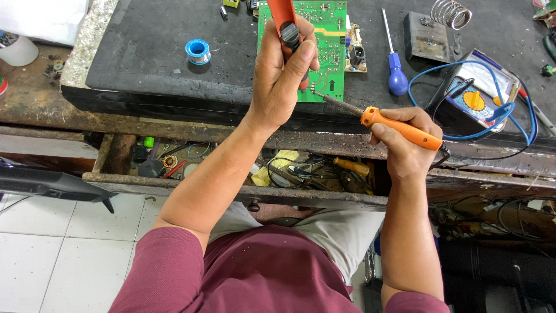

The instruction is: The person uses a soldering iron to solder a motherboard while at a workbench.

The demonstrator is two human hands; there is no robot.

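Black bench mat [150,52] – circuit board [327,23], solder spool [198,51], screwdriver [395,64].

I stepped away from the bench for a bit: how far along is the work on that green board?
Set up: the green circuit board lies on the black mat, with the solder spool nearby. In hand: the right hand holds the orange soldering iron, tip at the board's near edge; the left hand holds an orange-and-black tool upright over that spot. How many joints remain cannot be told.
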